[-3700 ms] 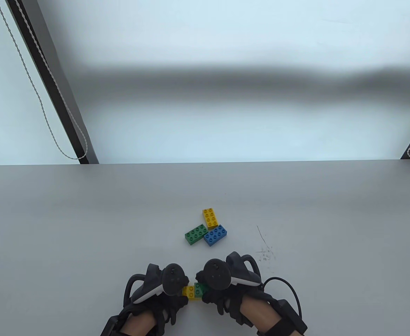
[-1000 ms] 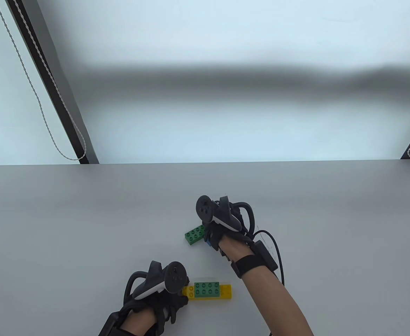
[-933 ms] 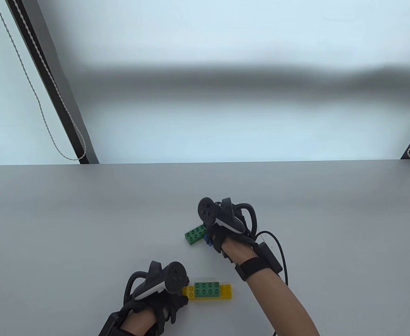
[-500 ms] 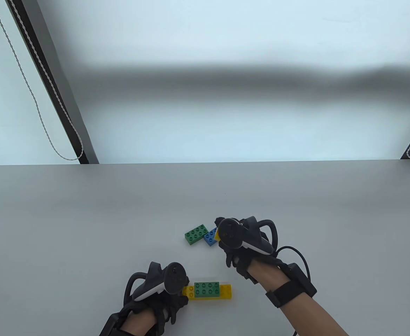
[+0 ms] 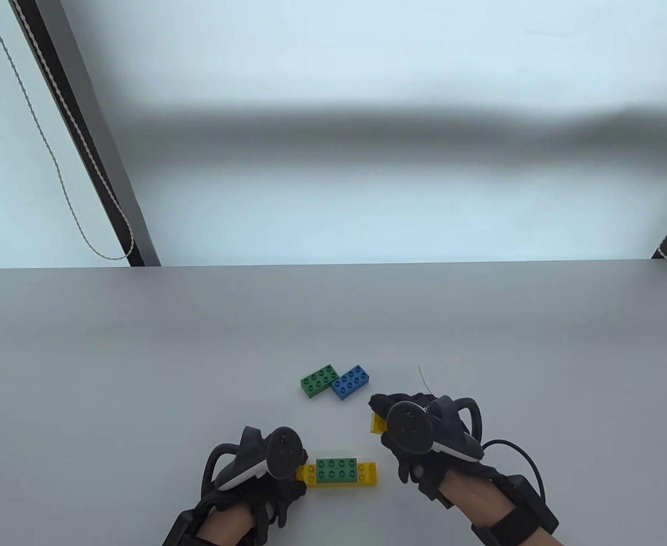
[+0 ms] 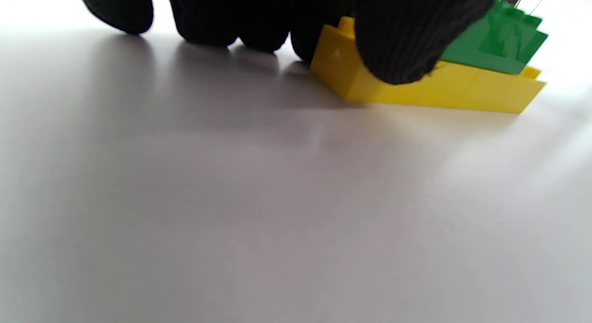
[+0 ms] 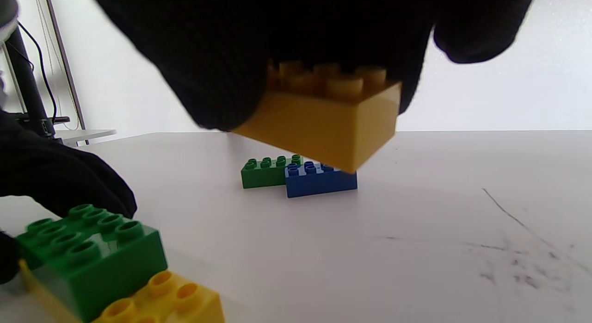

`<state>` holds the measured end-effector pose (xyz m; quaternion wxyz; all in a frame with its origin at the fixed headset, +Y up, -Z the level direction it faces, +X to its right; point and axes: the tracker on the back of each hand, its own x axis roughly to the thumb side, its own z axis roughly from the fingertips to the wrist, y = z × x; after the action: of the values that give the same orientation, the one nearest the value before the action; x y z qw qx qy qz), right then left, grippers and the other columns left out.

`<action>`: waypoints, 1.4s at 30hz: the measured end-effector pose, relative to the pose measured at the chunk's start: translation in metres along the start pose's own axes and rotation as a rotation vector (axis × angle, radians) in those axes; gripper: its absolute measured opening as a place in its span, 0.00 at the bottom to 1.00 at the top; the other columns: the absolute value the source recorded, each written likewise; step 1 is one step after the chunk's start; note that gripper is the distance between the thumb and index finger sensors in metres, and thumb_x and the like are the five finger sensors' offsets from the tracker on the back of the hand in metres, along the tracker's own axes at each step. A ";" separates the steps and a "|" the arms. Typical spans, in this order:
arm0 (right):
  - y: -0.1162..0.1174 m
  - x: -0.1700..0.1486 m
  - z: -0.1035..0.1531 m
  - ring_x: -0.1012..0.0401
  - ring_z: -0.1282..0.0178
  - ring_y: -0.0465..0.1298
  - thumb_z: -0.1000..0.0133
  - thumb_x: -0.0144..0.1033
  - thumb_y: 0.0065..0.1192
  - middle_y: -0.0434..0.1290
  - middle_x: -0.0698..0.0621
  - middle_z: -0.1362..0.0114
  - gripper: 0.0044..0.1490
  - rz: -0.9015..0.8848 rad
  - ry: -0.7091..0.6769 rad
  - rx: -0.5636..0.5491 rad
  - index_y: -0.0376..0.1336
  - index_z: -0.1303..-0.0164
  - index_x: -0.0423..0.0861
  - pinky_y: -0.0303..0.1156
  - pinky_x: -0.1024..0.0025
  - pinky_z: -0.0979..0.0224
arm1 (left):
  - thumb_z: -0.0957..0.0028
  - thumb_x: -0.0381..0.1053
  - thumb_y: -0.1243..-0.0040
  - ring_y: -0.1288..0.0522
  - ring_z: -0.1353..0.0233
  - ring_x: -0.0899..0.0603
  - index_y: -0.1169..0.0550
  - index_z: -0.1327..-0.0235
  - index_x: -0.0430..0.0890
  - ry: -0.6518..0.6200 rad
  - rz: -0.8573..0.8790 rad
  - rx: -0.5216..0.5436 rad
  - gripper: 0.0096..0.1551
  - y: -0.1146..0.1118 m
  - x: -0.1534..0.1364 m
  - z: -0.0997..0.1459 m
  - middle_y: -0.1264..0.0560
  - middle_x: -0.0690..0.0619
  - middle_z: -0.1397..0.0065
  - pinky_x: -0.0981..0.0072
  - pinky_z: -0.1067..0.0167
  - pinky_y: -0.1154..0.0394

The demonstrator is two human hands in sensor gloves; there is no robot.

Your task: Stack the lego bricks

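Observation:
A long yellow base (image 5: pixel 367 474) with a green brick (image 5: pixel 337 471) pressed on its middle lies near the table's front edge. My left hand (image 5: pixel 288 483) holds the base's left end; in the left wrist view my fingers (image 6: pixel 397 45) grip the yellow base (image 6: pixel 444 89). My right hand (image 5: pixel 390 424) holds a yellow brick (image 5: pixel 377 423) in the air, above and right of the stack. In the right wrist view the yellow brick (image 7: pixel 323 124) hangs under my fingers, studs up, with the stack's green brick (image 7: pixel 92 253) at lower left.
A loose green brick (image 5: pixel 316 381) and a blue brick (image 5: pixel 350 382) lie side by side, touching, behind the stack; they also show in the right wrist view as green brick (image 7: pixel 266 172) and blue brick (image 7: pixel 319 180). Scratch marks (image 5: pixel 424 378) lie to the right.
My right hand reached out to the loose bricks, took the yellow brick and has drawn it back toward the stack. My left hand and the stack have not moved.

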<state>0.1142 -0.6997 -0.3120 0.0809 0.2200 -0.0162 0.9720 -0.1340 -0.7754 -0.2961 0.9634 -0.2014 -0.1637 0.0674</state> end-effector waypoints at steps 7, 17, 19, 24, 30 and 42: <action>0.012 0.001 0.019 0.45 0.39 0.79 0.62 0.38 0.80 0.76 0.47 0.34 0.42 -0.004 -0.014 0.015 0.65 0.36 0.47 0.70 0.39 0.33 | 0.57 0.61 0.36 0.39 0.25 0.39 0.31 0.33 0.55 0.001 0.002 0.001 0.37 0.000 0.000 0.000 0.38 0.50 0.22 0.35 0.30 0.38; 0.030 -0.002 0.031 0.45 0.38 0.79 0.62 0.37 0.79 0.76 0.47 0.34 0.41 -0.044 -0.012 0.035 0.65 0.36 0.48 0.69 0.38 0.33 | 0.57 0.61 0.36 0.39 0.25 0.39 0.32 0.33 0.55 0.001 0.002 0.001 0.37 0.000 0.000 0.000 0.38 0.50 0.22 0.35 0.30 0.38; 0.032 -0.003 0.031 0.45 0.38 0.78 0.62 0.37 0.79 0.76 0.47 0.34 0.41 -0.060 -0.012 0.044 0.65 0.36 0.48 0.69 0.38 0.33 | 0.57 0.61 0.36 0.39 0.25 0.39 0.32 0.33 0.55 0.001 0.002 0.001 0.37 0.000 0.000 0.000 0.38 0.50 0.22 0.35 0.30 0.38; 0.040 -0.006 0.033 0.45 0.38 0.78 0.62 0.37 0.79 0.76 0.47 0.33 0.41 -0.068 -0.016 0.074 0.65 0.36 0.48 0.68 0.38 0.33 | 0.57 0.61 0.36 0.39 0.25 0.39 0.31 0.33 0.55 0.001 0.002 0.001 0.37 0.000 0.000 0.000 0.38 0.50 0.22 0.35 0.30 0.38; 0.050 -0.007 0.034 0.45 0.38 0.78 0.62 0.37 0.80 0.76 0.47 0.34 0.41 -0.059 -0.023 0.108 0.65 0.37 0.48 0.69 0.38 0.33 | 0.57 0.61 0.36 0.39 0.25 0.39 0.32 0.33 0.55 0.001 0.002 0.001 0.37 0.000 0.000 0.000 0.38 0.50 0.22 0.35 0.30 0.38; 0.065 -0.006 0.031 0.45 0.38 0.78 0.62 0.37 0.80 0.76 0.47 0.34 0.41 -0.029 -0.027 0.145 0.65 0.37 0.48 0.69 0.38 0.33 | 0.57 0.61 0.36 0.39 0.25 0.39 0.32 0.33 0.55 0.001 0.002 0.001 0.37 0.000 0.000 0.000 0.38 0.50 0.22 0.35 0.30 0.38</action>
<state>0.1222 -0.7669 -0.2861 0.0784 0.2385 0.0563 0.9663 -0.1342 -0.7756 -0.2958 0.9636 -0.2009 -0.1630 0.0682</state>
